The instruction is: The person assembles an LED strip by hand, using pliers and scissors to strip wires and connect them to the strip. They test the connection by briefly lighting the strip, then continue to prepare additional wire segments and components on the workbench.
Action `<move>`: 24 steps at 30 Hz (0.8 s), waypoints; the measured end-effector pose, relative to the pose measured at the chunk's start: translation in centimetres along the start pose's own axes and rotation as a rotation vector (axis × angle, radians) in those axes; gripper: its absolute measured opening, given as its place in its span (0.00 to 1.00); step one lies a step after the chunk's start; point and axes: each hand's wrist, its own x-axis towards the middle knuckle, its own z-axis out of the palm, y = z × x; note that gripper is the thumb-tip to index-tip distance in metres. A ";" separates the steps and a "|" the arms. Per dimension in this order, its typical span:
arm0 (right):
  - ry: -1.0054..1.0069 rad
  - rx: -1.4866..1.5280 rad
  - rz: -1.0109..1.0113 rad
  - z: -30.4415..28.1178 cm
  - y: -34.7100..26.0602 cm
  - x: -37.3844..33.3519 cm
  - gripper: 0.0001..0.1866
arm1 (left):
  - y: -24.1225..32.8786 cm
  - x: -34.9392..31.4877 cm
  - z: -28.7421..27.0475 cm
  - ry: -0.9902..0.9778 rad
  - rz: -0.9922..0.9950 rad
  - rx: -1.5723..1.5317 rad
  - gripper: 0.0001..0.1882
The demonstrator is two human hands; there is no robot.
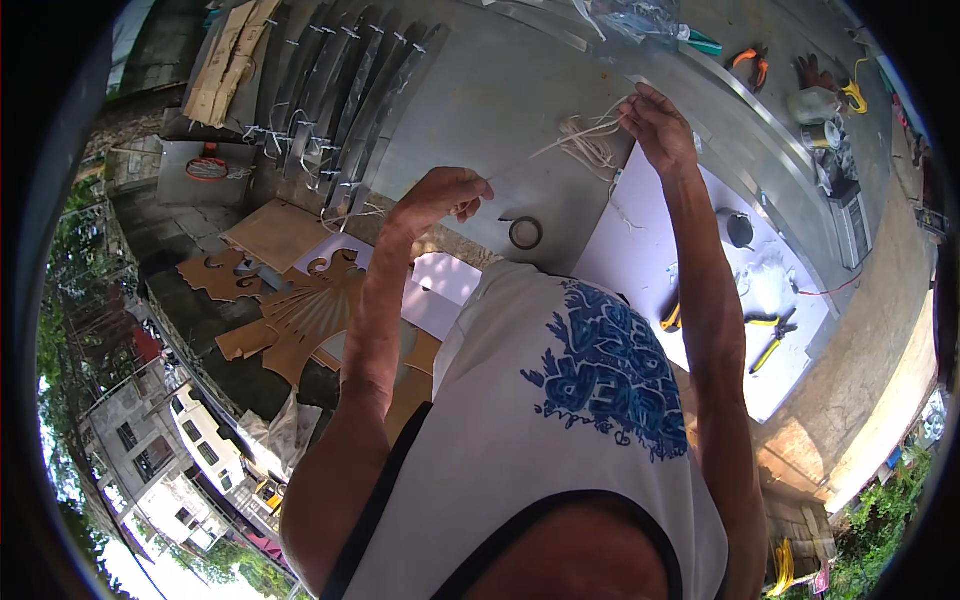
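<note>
A thin white cord (555, 143) stretches between my two hands above the grey metal table (460, 120). My left hand (440, 197) is closed, pinching the cord's thinner left end between thumb and fingers. Farther off and to the right, my right hand (658, 125) grips the same cord near its fingertips. Just under the right-hand stretch lies a loose coil of white cord (592, 150), partly overlapped by the held length. A dark tape roll (525, 233) rests flat on the table between my hands, nearer to my body.
On the right, a white sheet (625, 235) bears a black round object (738, 229) and yellow-handled pliers (768, 352). Orange-handled pliers (752, 68) lie at the far right. Dark curved strips with white ties (345, 100) stand at left, above brown cut-out panels (300, 310).
</note>
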 end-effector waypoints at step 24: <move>-0.496 -1.202 -0.124 5.0 -1.7 -2.9 0.11 | -2.0 -1.3 -1.6 -0.053 0.188 -0.218 0.17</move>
